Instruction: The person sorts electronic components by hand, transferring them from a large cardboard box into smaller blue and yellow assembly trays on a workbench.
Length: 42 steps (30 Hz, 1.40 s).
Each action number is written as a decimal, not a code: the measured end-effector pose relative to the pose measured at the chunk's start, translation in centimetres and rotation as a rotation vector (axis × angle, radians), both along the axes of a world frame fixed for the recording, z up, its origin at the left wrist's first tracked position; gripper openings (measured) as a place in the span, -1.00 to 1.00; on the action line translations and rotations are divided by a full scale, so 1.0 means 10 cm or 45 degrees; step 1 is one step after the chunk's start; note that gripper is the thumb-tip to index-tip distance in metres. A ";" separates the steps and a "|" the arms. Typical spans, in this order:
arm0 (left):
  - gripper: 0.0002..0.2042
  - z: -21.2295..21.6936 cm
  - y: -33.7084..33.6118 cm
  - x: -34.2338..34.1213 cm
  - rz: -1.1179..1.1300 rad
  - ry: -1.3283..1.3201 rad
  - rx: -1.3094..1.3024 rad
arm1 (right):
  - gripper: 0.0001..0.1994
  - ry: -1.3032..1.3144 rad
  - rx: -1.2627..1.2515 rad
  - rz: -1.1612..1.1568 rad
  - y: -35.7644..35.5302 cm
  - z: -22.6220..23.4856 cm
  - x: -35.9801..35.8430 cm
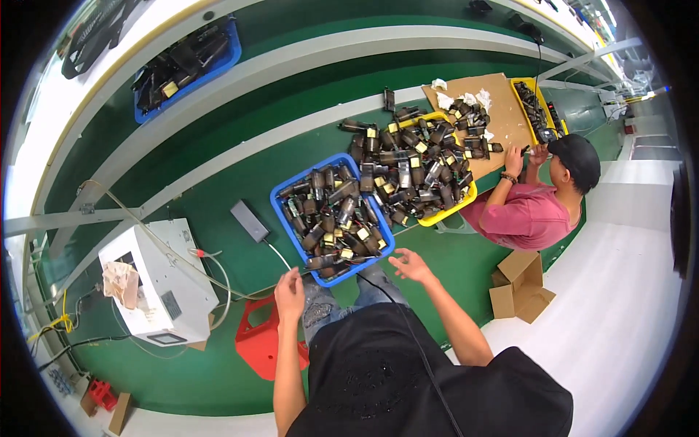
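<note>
A blue bin in front of me is heaped with dark, partly see-through plastic parts, several with pale yellow patches. My left hand is at the bin's near left corner, fingers drawn together at the end of a white cable. Whether it grips the cable or something small cannot be made out. The cable runs from a grey box-shaped adapter on the green table. My right hand hovers by the bin's near right corner, fingers apart and holding nothing.
A yellow bin piled with similar parts stands right of the blue one. Beyond it, a person works beside cardboard. A white machine and red stool are at left; an open carton is at right.
</note>
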<state>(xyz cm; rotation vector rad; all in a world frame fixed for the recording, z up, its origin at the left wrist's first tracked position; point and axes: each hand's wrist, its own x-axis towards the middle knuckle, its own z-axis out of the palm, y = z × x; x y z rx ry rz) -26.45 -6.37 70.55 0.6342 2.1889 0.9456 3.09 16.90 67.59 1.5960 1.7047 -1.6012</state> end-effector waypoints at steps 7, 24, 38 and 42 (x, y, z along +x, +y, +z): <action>-0.51 -0.61 0.52 -0.57 -0.080 -0.257 -0.108 | -0.76 0.136 0.001 -0.595 -0.20 -0.33 -0.34; -0.51 -0.40 0.13 -0.35 0.122 -0.025 0.050 | -0.76 0.336 0.038 -0.562 -0.44 -0.52 -0.63; -0.38 -0.57 0.23 0.11 0.237 0.073 -0.266 | -0.70 0.079 0.493 -0.055 -0.25 -0.62 -0.62; -0.45 -0.79 -0.02 0.08 0.518 -0.244 -0.104 | -0.64 0.116 0.031 -0.103 -0.08 -0.49 -0.74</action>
